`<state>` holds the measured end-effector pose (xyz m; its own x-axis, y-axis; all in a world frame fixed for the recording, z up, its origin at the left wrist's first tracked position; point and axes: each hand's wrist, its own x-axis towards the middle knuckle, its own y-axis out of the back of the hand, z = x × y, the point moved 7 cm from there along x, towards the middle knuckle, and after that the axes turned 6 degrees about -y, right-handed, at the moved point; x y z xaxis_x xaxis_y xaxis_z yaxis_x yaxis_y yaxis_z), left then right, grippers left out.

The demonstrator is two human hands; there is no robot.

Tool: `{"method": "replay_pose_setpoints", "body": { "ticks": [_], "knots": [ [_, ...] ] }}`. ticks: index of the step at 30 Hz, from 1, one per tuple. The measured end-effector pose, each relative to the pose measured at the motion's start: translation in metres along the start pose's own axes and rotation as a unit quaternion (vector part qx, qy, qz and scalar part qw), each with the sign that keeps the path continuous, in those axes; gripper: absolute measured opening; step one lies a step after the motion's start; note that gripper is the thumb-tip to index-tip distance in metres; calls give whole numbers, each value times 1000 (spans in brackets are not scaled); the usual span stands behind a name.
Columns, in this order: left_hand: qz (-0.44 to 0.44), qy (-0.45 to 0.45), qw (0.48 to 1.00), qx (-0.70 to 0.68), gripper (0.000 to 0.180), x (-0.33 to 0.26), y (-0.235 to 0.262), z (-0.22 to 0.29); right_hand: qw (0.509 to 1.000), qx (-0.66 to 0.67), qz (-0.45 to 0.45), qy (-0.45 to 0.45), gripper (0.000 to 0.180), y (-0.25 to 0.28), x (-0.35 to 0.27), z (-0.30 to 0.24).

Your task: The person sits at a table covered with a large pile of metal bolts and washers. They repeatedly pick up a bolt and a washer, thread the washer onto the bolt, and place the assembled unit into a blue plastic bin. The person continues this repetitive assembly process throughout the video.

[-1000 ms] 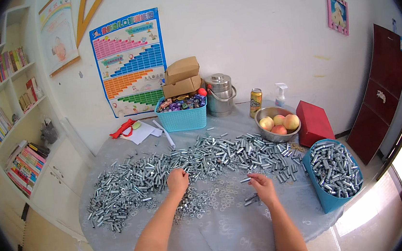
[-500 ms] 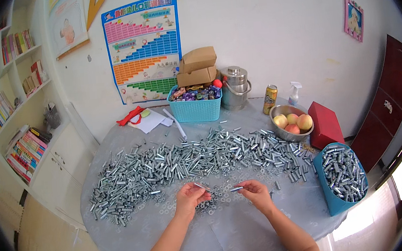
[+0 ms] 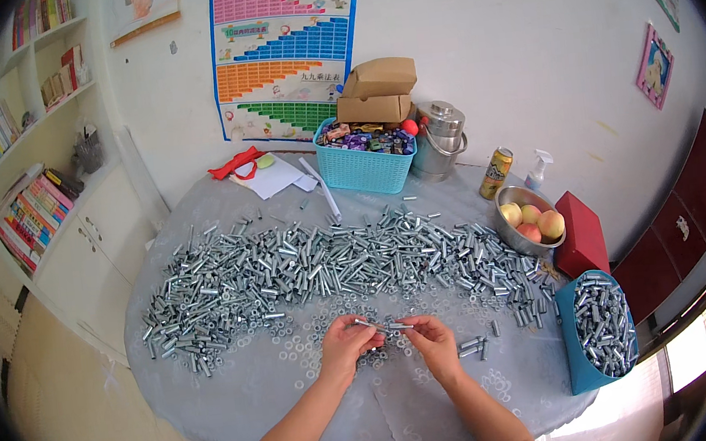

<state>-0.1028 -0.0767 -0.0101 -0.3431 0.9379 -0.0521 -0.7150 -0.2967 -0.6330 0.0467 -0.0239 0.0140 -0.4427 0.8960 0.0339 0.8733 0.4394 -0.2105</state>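
Observation:
My left hand (image 3: 345, 348) pinches a thin metal bolt (image 3: 364, 322), its tip pointing toward the right hand. Between the fingertips of my right hand (image 3: 435, 344) is a short shiny metal sleeve (image 3: 400, 326). The two pieces almost meet; I cannot tell whether they touch. Beneath and around the hands lie many flat ring washers (image 3: 301, 344), with a darker heap of small parts partly hidden under the fingers. Beyond spreads a wide pile of metal sleeves (image 3: 315, 262). Several loose sleeves (image 3: 472, 347) rest just right of my right hand.
A blue bin (image 3: 581, 360) full of metal sleeves stands at the table's right edge. Behind it are a red box (image 3: 582, 237), a steel bowl (image 3: 514, 237) of peaches, a can (image 3: 496, 174) and a spray bottle (image 3: 539, 170). A turquoise basket (image 3: 365, 168) and steel pot (image 3: 441, 146) stand at the back.
My hands have come closer together, bringing the bolt and the sleeve nearly end to end. The view has tilted and shifted, and loose sleeves now show beside my right hand.

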Motion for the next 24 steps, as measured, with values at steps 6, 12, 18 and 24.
{"method": "replay_pose_setpoints", "body": {
  "ticks": [6, 12, 18, 24],
  "knots": [
    [-12, -17, 999, 31, 20, -1, -3, -5, 1000, 2, 21, -12, 16, 3, -8, 10],
    [-50, -78, 954, 286, 27, -5, -4, -7, 999, 15, 32, -9, 17, 6, -11, 8],
    [-120, -103, 959, 237, 35, -12, -21, -8, 1000, 8, 22, -14, 18, 8, -13, 6],
    [-144, -66, 958, 237, 34, -17, -22, -22, 998, -53, 21, -12, 18, 2, -16, -1]
  ]
}}
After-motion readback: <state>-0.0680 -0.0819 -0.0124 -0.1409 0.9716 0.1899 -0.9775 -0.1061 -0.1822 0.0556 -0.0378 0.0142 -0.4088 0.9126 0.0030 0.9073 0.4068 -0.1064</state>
